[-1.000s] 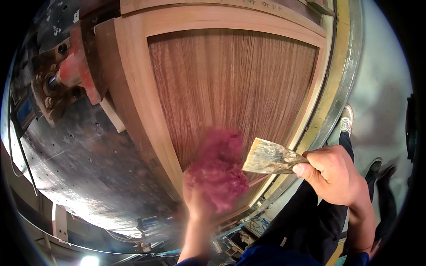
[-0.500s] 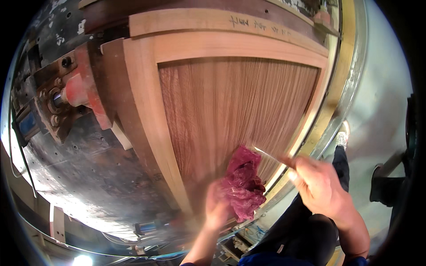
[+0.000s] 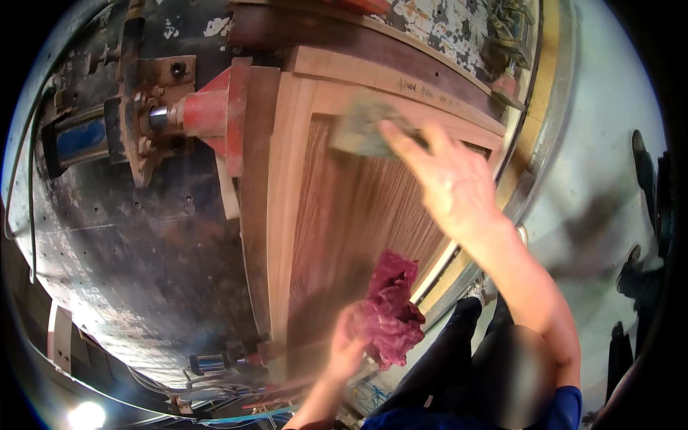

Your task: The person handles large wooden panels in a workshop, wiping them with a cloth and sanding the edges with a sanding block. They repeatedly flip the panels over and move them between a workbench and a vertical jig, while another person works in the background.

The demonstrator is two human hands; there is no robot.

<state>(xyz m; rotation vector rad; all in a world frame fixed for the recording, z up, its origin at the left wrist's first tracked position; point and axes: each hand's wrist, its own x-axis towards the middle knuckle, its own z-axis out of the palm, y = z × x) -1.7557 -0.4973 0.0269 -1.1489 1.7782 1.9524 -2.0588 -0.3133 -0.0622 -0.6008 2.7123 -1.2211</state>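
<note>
My left hand is closed on a crumpled maroon cloth over the near part of a wooden panel. The panel has dark, streaked grain and sits inside a paler wood frame. At the panel's far end my right hand reaches forward, gripping a putty knife. Its wide greyish blade is smeared by motion and covers the frame's far left inner corner; whether it touches the wood I cannot tell. Most of the knife's handle is hidden in my fingers.
A red clamp head on a blue cylinder stands left of the frame. The dark metal bench is stained and pitted. Another clamp is at the far right corner. Another person's shoes show on the grey floor at right.
My right hand has moved the putty knife from beside the cloth to the panel's far end. The cloth stays in my left hand. The view has shifted, placing the clamp farther right.
</note>
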